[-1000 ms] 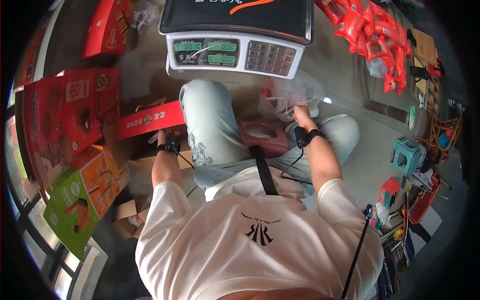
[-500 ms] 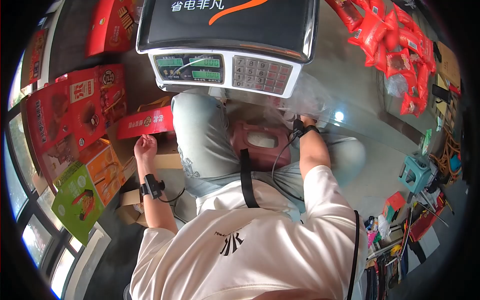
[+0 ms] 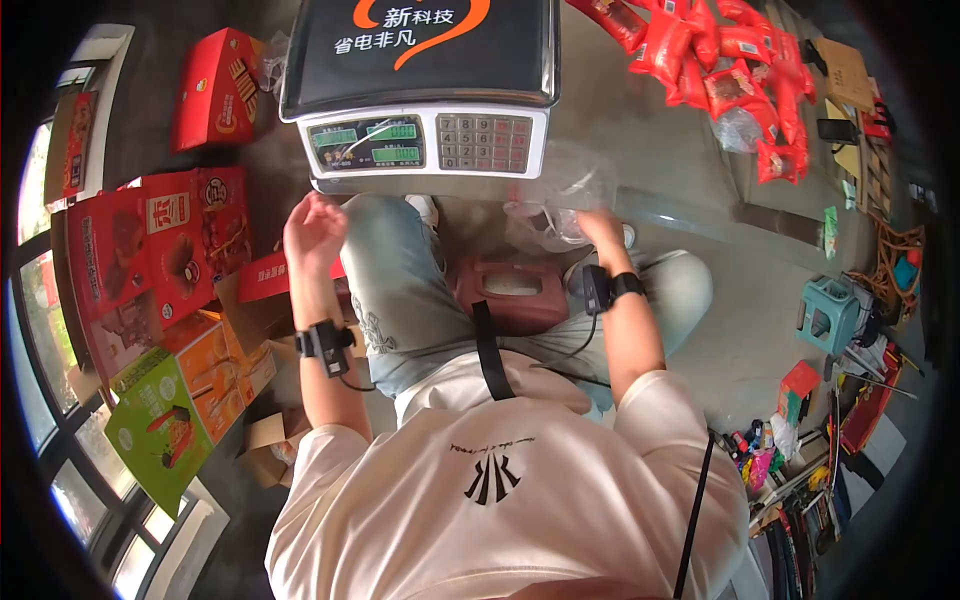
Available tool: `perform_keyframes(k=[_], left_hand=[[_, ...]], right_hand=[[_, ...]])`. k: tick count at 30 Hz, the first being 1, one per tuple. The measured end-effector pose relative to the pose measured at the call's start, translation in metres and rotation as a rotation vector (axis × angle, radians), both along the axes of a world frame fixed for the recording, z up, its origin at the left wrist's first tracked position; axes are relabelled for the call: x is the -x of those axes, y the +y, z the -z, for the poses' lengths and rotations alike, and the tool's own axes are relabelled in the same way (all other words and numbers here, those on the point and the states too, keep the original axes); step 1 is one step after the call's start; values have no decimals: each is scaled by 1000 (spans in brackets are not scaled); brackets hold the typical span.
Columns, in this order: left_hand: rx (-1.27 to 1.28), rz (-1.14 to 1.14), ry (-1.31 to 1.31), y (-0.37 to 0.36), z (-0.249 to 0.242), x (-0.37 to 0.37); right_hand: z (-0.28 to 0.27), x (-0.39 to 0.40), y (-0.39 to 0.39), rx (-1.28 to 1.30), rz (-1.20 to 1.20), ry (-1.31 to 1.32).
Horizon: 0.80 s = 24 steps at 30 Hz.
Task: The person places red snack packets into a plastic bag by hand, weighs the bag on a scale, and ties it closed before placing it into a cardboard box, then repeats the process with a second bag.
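"What is held by the right hand [image 3: 602, 230]?"

"A clear plastic bag [image 3: 562, 205] seems to be pinched there, the fingers drawn together on its edge. The bag is held in front of the right leg, by the near right corner of the scale [image 3: 440, 75]."

"And the left hand [image 3: 315, 237]?"

"Nothing is seen in it. Its fingers are loosely curled and not brought together, and it is raised beside the left knee."

"What has just been changed?"

"A second ago its fingers were hidden beneath the red carton flap [image 3: 262, 278]. Since then it has been drawn out and lifted toward the scale, while the bag has been kept at the right hand."

"What is meant by that for the work?"

"The left hand appears to have been freed; the bag is managed by the right alone."

"And farther out?"

"Red packets [image 3: 735, 88] are heaped on the floor, touched by neither hand."
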State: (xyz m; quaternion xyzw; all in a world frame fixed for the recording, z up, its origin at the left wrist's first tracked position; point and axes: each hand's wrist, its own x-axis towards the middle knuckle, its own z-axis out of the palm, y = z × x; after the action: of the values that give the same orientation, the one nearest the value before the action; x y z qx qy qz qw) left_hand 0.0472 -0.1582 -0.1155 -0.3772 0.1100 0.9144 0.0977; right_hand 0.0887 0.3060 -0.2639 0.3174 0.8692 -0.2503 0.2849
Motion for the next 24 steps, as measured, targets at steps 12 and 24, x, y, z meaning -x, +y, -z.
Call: perform_keyframes(k=[12, 24], left_hand=[[-68, 231, 133, 79, -9, -17], [-39, 511, 572, 114, -98, 0]], right_hand=[[-209, -70, -37, 212, -404, 263], [-291, 115, -138, 881, -284, 736]])
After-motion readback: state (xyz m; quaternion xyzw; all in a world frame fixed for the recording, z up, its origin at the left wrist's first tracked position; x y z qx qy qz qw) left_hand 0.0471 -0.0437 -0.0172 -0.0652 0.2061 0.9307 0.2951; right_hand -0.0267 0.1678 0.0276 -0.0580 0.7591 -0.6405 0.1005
